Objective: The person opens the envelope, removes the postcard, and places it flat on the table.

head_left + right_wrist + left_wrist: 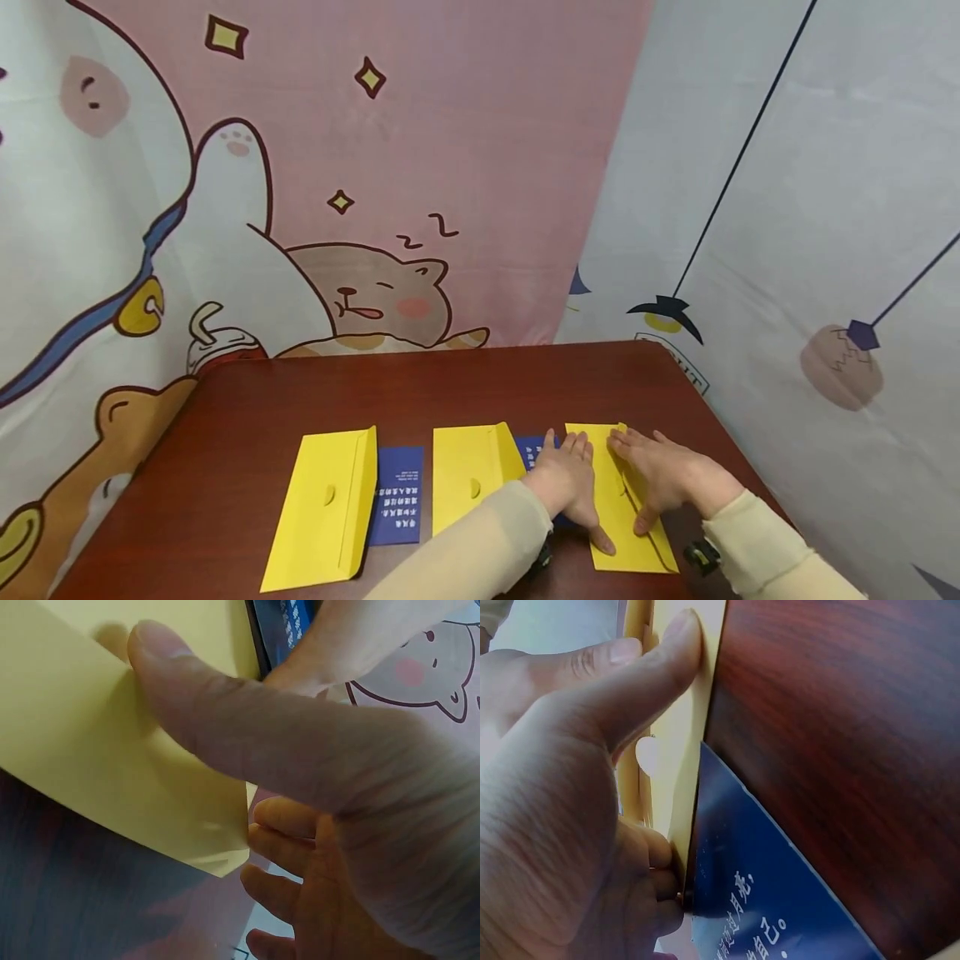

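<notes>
A yellow envelope (626, 554) lies on the right of the table, its long flap along the right side and a dark gap showing at the flap's edge. My left hand (566, 483) rests along the envelope's left edge, fingers extended and thumb on the paper. On the flap side, my right hand (663, 471) has its fingers spread near the top; its thumb (195, 705) presses on the yellow paper in the right wrist view. Partly covered by my left hand and forearm, a blue card (757, 877) with white writing lies beside the envelope.
Two more yellow envelopes lie to the left, the middle envelope (465, 467) and the far-left envelope (315, 517). Another blue card (397, 496) sits between them. Behind the dark red-brown table (420, 383) hangs a cartoon-printed cloth (487, 167).
</notes>
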Motion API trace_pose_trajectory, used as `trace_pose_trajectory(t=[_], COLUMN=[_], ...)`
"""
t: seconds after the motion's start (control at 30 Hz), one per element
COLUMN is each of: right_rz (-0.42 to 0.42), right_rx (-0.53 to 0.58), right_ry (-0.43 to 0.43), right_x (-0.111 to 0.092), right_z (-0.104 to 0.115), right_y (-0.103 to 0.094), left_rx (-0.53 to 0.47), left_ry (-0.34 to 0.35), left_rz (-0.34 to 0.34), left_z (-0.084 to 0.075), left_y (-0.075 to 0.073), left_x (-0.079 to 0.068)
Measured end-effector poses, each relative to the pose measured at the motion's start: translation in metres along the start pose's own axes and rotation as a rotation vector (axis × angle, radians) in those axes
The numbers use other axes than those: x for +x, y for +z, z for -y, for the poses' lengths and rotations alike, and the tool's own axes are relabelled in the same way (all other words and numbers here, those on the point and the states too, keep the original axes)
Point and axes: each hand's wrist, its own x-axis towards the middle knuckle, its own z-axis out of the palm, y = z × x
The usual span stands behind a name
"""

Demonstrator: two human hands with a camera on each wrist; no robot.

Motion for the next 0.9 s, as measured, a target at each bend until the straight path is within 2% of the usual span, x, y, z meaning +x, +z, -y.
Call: trace_pose_trajectory(t=[0.27,0.6,0.73,0.9], right_rz=[0.019,0.049,0.029,0.004], right_rx=[0.034,0.064,0.063,0.044], right_ry=[0.008,0.005,0.022,0.003], right_x=[-0.01,-0.016,-0.02,-0.025], right_z=[-0.004,-0.015,-0.017,-0.02], right_y=[-0.009,-0.011,-0.013,-0.014], left_rx=[-0.004,-0.015,-0.026,-0.041], left_ry=[0.02,0.003,0.002,0.005], left_rz=[-0.004,0.001,-0.003,0.008], left_z=[-0.001,-0.003,-0.003,-0.001], left_y=[-0.001,0.002,0.001,-0.001], left_x=[0.002,0.003,0.004,0.004])
